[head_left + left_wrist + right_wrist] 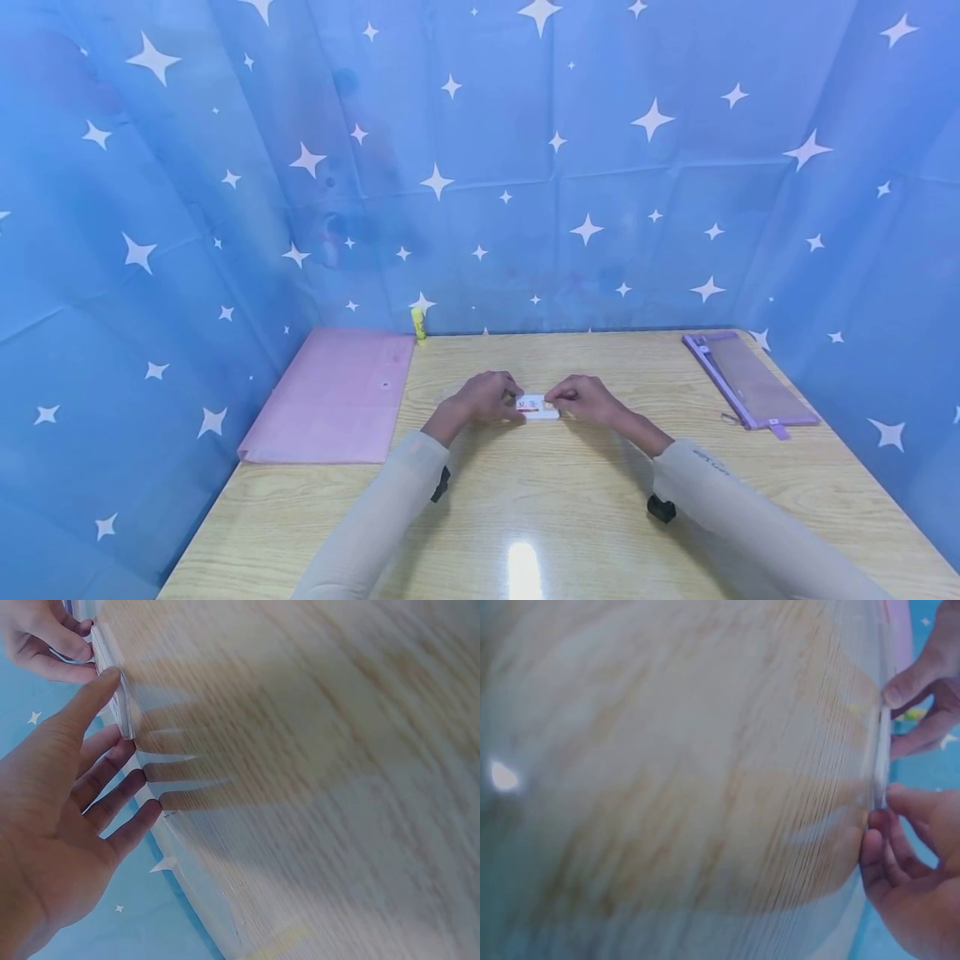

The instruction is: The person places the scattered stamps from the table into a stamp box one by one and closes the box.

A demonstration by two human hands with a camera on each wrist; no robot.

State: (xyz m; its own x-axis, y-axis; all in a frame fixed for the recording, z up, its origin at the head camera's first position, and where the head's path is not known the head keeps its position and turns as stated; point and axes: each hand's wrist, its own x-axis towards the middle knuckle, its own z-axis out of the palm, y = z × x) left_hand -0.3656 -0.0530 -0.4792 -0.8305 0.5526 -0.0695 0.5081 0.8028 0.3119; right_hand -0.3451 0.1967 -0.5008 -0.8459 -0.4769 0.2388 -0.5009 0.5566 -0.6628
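Note:
A small flat white pack (534, 409) with red print lies on the table in the middle of the head view. At its left end my left hand (486, 396) holds it between thumb and fingers. In the left wrist view the thumb is on the near side of the pack (124, 709), and the other fingers spread out beyond it, tips near the tabletop. My right hand (588, 400) pinches the pack's right end, thumb and curled fingertips close together. The right wrist view shows the pack (883, 754) edge-on, so its face is hidden there.
A pink translucent folder (330, 396) lies at the table's left side. Beside its far corner stands a yellow glue stick (418, 323). A purple-edged mesh zip pouch (757, 379) is at the right. Behind hangs a blue star-patterned curtain (510, 217).

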